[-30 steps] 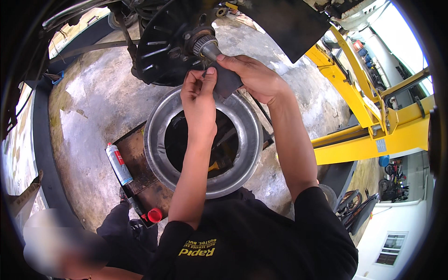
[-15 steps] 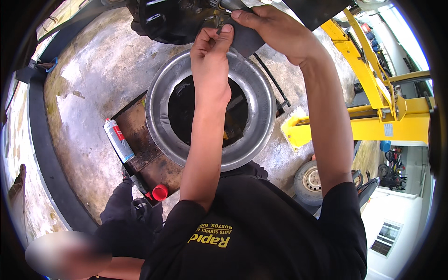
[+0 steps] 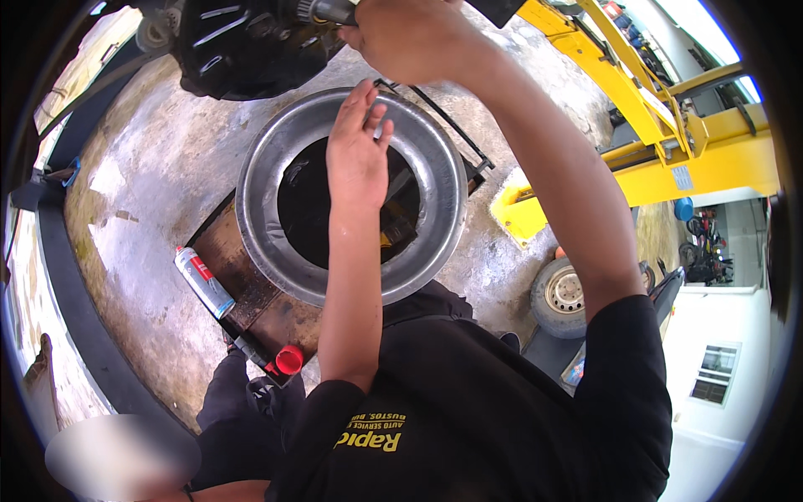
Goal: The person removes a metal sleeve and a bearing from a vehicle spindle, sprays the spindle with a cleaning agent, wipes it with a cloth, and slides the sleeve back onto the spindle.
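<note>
My left hand hangs over a wide metal basin of dark liquid, its fingers apart and nothing in them. Higher up, my right hand is curled at the end of a grey metal shaft; its thumb shows below the shaft. Most of its fingers are hidden, and what they hold cannot be made out. The shaft comes out of a large black rounded vehicle housing at the top, left of my right hand.
Under the basin lies a brown, stained tray bearing a spray can and a red cup-like piece. A yellow lift arm and a wheel stand to the right. Another person is close by at lower left.
My left hand has come down from the shaft area, and its pinch has opened. My right hand has shifted up and left in view. The dark flat piece between the hands no longer shows.
</note>
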`<control>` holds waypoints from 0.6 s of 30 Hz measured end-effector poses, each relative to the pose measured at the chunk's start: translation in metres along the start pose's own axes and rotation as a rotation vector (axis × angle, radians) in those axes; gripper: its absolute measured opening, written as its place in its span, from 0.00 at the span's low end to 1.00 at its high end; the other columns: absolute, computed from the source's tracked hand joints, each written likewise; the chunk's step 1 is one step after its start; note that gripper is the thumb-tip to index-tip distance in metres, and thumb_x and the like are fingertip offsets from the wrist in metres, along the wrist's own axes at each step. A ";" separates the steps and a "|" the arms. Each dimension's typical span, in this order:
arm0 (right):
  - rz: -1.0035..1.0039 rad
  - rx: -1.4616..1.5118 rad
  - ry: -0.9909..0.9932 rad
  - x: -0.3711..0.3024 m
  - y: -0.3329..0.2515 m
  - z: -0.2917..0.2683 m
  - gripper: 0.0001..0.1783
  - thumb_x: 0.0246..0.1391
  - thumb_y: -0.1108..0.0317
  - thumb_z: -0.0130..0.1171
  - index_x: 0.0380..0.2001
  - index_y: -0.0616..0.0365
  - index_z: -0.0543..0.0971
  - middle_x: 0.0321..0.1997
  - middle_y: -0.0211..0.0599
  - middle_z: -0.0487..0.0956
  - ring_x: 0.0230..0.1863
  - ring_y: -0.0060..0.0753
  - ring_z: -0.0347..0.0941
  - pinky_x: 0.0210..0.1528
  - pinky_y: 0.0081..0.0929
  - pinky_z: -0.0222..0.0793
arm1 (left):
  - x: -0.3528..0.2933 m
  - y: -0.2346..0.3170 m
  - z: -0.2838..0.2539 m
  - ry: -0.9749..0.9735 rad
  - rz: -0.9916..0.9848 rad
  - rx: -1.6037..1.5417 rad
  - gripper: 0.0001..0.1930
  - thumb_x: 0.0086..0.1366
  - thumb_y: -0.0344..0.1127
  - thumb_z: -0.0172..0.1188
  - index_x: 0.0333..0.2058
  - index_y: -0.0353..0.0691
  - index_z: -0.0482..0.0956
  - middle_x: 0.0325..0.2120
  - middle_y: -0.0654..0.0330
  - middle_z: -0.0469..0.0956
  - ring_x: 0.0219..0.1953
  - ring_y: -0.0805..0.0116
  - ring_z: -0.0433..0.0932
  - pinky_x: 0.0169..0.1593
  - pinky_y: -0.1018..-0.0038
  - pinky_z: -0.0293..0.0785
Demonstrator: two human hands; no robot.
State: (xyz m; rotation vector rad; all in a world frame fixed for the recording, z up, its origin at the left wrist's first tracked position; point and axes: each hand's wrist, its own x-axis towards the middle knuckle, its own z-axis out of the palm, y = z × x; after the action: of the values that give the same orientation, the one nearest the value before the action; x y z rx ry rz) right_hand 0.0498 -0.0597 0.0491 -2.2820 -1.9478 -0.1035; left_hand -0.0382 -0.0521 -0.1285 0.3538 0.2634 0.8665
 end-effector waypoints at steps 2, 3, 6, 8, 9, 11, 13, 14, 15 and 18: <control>0.078 0.617 -0.235 0.023 0.045 0.005 0.29 0.68 0.41 0.55 0.46 0.60 0.82 0.41 0.42 0.85 0.39 0.31 0.83 0.35 0.27 0.69 | -0.010 0.006 -0.009 -0.037 0.004 -0.024 0.20 0.74 0.38 0.57 0.60 0.39 0.76 0.51 0.65 0.76 0.50 0.73 0.73 0.57 0.70 0.67; 0.133 0.895 -0.451 0.018 0.046 -0.005 0.29 0.68 0.40 0.53 0.53 0.54 0.80 0.47 0.35 0.85 0.43 0.29 0.82 0.38 0.27 0.71 | -0.013 0.013 -0.016 -0.030 0.026 -0.044 0.20 0.74 0.38 0.56 0.60 0.37 0.75 0.51 0.64 0.76 0.50 0.72 0.73 0.56 0.71 0.68; 0.163 0.914 -0.474 0.016 0.046 -0.017 0.27 0.69 0.41 0.53 0.53 0.52 0.81 0.49 0.34 0.84 0.46 0.32 0.83 0.45 0.39 0.73 | -0.022 0.034 -0.017 -0.017 0.100 -0.006 0.21 0.75 0.38 0.54 0.62 0.36 0.73 0.54 0.62 0.74 0.50 0.73 0.72 0.57 0.71 0.68; 0.105 0.408 -0.440 0.028 0.022 -0.025 0.25 0.68 0.44 0.55 0.49 0.55 0.83 0.46 0.37 0.85 0.43 0.34 0.84 0.46 0.46 0.77 | -0.024 0.046 -0.022 0.067 0.170 0.013 0.20 0.76 0.38 0.52 0.61 0.36 0.74 0.54 0.63 0.74 0.51 0.73 0.72 0.58 0.71 0.68; 0.074 0.159 -0.417 0.029 0.011 -0.026 0.25 0.68 0.45 0.56 0.48 0.56 0.84 0.45 0.39 0.86 0.42 0.35 0.84 0.47 0.50 0.79 | -0.022 0.047 -0.021 0.054 0.174 0.012 0.19 0.76 0.38 0.52 0.61 0.36 0.74 0.53 0.63 0.74 0.51 0.73 0.72 0.58 0.71 0.68; 0.046 -0.499 -0.012 0.001 -0.017 0.002 0.15 0.63 0.59 0.59 0.43 0.57 0.86 0.43 0.43 0.85 0.47 0.44 0.83 0.54 0.70 0.67 | -0.017 0.046 -0.021 0.045 0.178 0.021 0.19 0.76 0.38 0.52 0.60 0.36 0.74 0.53 0.63 0.74 0.51 0.73 0.72 0.58 0.71 0.68; 0.107 -0.991 0.078 0.008 -0.047 0.025 0.13 0.59 0.63 0.60 0.40 0.58 0.86 0.41 0.45 0.84 0.48 0.47 0.83 0.57 0.75 0.62 | -0.014 0.043 -0.026 0.026 0.132 -0.014 0.17 0.75 0.37 0.54 0.58 0.37 0.76 0.52 0.64 0.75 0.51 0.73 0.72 0.57 0.71 0.68; -0.001 -0.823 0.093 0.002 -0.042 0.014 0.14 0.52 0.66 0.63 0.41 0.59 0.86 0.40 0.42 0.83 0.45 0.47 0.83 0.60 0.74 0.59 | -0.018 0.044 -0.024 0.039 0.125 -0.007 0.17 0.75 0.37 0.55 0.57 0.37 0.77 0.51 0.64 0.75 0.50 0.73 0.72 0.57 0.71 0.68; -0.128 -0.558 0.133 -0.003 -0.020 0.004 0.15 0.58 0.61 0.63 0.44 0.59 0.86 0.40 0.37 0.84 0.41 0.46 0.84 0.58 0.64 0.67 | -0.022 0.042 -0.017 0.036 0.107 -0.006 0.16 0.74 0.37 0.56 0.56 0.37 0.77 0.51 0.64 0.76 0.50 0.73 0.72 0.56 0.72 0.68; 0.118 0.576 -0.391 0.016 0.030 -0.025 0.24 0.67 0.45 0.57 0.42 0.57 0.85 0.43 0.38 0.86 0.38 0.35 0.85 0.41 0.40 0.76 | -0.029 0.038 -0.013 -0.002 0.093 0.004 0.16 0.74 0.39 0.58 0.55 0.40 0.78 0.51 0.65 0.76 0.50 0.73 0.72 0.56 0.72 0.68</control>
State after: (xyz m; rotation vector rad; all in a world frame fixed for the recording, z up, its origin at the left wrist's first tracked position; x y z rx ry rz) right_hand 0.0828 -0.0522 0.0744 -2.1056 -1.6786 0.8561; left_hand -0.0872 -0.0499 -0.1222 0.3733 0.2482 0.9570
